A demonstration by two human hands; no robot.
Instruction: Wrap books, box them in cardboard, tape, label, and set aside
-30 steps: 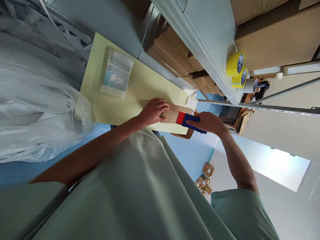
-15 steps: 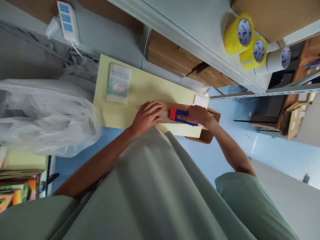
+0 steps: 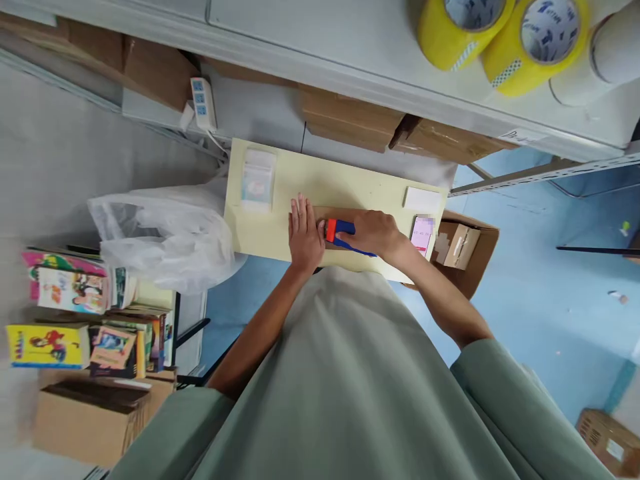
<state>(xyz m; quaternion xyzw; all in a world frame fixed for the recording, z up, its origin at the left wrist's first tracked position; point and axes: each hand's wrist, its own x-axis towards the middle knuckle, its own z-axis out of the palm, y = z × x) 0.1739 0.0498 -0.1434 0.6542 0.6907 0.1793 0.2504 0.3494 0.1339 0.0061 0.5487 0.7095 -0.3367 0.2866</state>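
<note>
A narrow brown cardboard piece (image 3: 343,213), which looks like a flat box, lies on the pale yellow table (image 3: 295,175). My left hand (image 3: 306,240) rests flat on its left end, fingers stretched away from me. In my right hand (image 3: 374,233) is a blue and red tape dispenser (image 3: 345,228), gripped from above and lowered onto the cardboard. Its red front end sits right beside my left thumb. My fingers hide part of the blue body, and the tape under it cannot be made out.
A wrapped booklet (image 3: 259,180) lies at the table's left, a white card (image 3: 423,199) and a phone (image 3: 423,233) at its right. Yellow tape rolls (image 3: 537,50) stand on the shelf (image 3: 350,50) above. An open carton (image 3: 475,263) and a plastic bag (image 3: 170,233) flank the table.
The tape dispenser has slid left along the cardboard, up to my left hand. My left hand has turned so its fingers point away from me. The head view has shifted, showing the phone.
</note>
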